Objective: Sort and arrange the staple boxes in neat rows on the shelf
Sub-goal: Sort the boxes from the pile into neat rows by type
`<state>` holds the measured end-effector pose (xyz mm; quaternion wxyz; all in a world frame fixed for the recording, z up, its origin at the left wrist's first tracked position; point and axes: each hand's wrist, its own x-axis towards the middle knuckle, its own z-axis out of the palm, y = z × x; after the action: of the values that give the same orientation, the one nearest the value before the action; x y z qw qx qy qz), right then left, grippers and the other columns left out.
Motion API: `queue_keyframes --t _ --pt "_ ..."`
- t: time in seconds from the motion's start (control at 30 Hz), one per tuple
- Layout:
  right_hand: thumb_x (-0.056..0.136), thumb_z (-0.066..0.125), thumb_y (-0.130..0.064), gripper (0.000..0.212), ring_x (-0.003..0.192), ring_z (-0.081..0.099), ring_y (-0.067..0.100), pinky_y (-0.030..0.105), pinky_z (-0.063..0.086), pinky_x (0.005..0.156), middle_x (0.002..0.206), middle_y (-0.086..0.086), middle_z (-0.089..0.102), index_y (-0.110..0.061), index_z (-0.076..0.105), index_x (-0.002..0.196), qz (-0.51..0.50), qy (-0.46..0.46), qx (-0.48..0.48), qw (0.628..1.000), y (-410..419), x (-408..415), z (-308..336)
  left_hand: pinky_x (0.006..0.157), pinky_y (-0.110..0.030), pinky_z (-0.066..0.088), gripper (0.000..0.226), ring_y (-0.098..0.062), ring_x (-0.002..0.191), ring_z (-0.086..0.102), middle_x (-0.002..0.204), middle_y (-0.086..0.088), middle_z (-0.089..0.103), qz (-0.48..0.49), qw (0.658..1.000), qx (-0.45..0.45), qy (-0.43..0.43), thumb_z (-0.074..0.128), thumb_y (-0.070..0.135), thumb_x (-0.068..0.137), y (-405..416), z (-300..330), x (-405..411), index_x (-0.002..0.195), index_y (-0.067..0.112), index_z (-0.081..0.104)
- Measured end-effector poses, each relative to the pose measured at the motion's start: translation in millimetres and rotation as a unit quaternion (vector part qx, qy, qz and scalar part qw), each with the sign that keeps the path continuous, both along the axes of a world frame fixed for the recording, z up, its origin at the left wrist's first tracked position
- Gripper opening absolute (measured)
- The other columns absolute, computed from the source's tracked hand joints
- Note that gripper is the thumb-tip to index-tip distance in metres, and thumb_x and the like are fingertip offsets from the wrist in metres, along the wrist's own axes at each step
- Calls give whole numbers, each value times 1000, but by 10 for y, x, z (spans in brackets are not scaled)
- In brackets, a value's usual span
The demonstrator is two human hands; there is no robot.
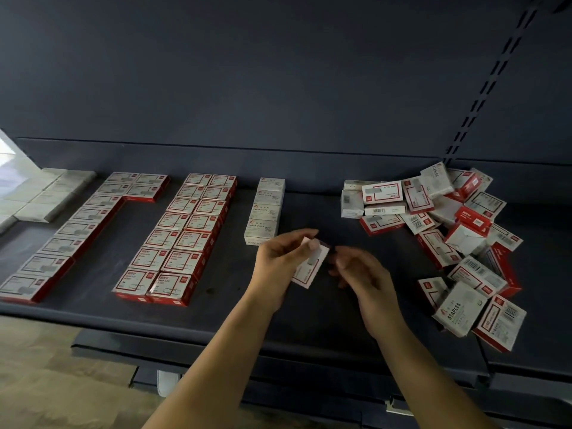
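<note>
You have the dark shelf in front of you, with sorted rows on its left half and a loose heap of boxes on the right, running from far to near. The red-and-white double row fills the left-centre, a single red-and-white row lies further left, and a short column of white paper-clip boxes stands just beyond your hands.

The box in hand is held above the shelf's middle, tilted. Your left hand pinches it by its far end, thumb over fingers. Your right hand sits just beside its right edge with fingers curled; whether they touch the box you cannot tell, the frame is blurred there.

Expect a small cardboard carton, stiff at the corners but likely dense for its size, with a smooth printed skin. Hold it across the long side edges rather than the end flap, which could open.
</note>
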<state>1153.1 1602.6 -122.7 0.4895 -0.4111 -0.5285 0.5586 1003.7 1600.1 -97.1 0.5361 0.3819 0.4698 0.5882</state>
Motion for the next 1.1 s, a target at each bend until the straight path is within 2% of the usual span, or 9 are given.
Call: queue_keyframes --t 0.2,0.5,0.7,0.77,0.83,0.9,0.97,1.03,1.1 --pt "77 66 -22 24 63 64 16 21 47 51 75 7 69 -3 63 92 56 9 -20 998 -61 -46 162 68 -18 49 22 -4 76 63 87 0 61 -72 992 25 105 66 10 80 -69 52 23 99 19 68" --pt "60 79 -28 54 96 66 34 30 54 71 101 21 68 0 57 99 55 211 -139 966 -165 -513 293 73 -28 54 39 -22 91 67 88 -6 70 12 996 18 -90 65 7 70 -353 102 -474 109 10 61" --pt "70 64 -23 33 83 69 24 27 54 66 95 13 71 -5 61 97 52 161 -147 975 -302 -1037 464 74 -25 54 38 -19 92 68 89 -3 72 34 994 55 -83 63 5 71 -547 213 -1015 108 10 59" --pt "73 62 -21 22 69 66 18 24 53 60 87 10 71 -9 65 91 37 136 -149 979 -324 -1212 498 76 -26 55 38 -18 91 67 87 -1 71 34 996 70 -53 63 4 72 -573 238 -1222 109 11 58" --pt "73 62 -20 20 59 61 15 23 51 54 79 8 70 -9 65 89 26 110 -149 982 -341 -1416 537 82 -25 54 39 -13 95 65 94 4 68 39 991 94 86 64 4 78 -610 262 -1439 114 17 57" --pt "73 63 -20 20 57 61 15 23 52 54 74 6 70 -7 64 88 20 83 -142 986 -346 -1643 572 90 -16 48 43 -8 104 58 111 7 60 53 929 141 339 65 9 84 -614 236 -1688 124 21 53" --pt "78 62 -15 13 58 63 16 25 53 56 70 5 69 -5 63 87 13 73 -136 988 -342 -1870 583 97 -24 41 48 -18 117 47 123 -6 56 44 813 203 543 61 19 85 -577 192 -1957 131 11 51" --pt "84 59 -11 9 58 63 15 25 54 57 69 5 69 -4 63 88 11 65 -128 990 -347 -2093 596 95 -40 38 52 -27 122 37 126 -16 54 39 730 232 641 54 31 81 -545 187 -2210 127 7 54" --pt "85 59 -11 9 58 62 14 23 52 55 69 3 68 -6 64 90 16 45 -110 993 -366 -2309 599 91 -45 40 47 -32 121 41 125 -17 56 42 691 250 677 62 30 78 -511 233 -2423 119 8 61"
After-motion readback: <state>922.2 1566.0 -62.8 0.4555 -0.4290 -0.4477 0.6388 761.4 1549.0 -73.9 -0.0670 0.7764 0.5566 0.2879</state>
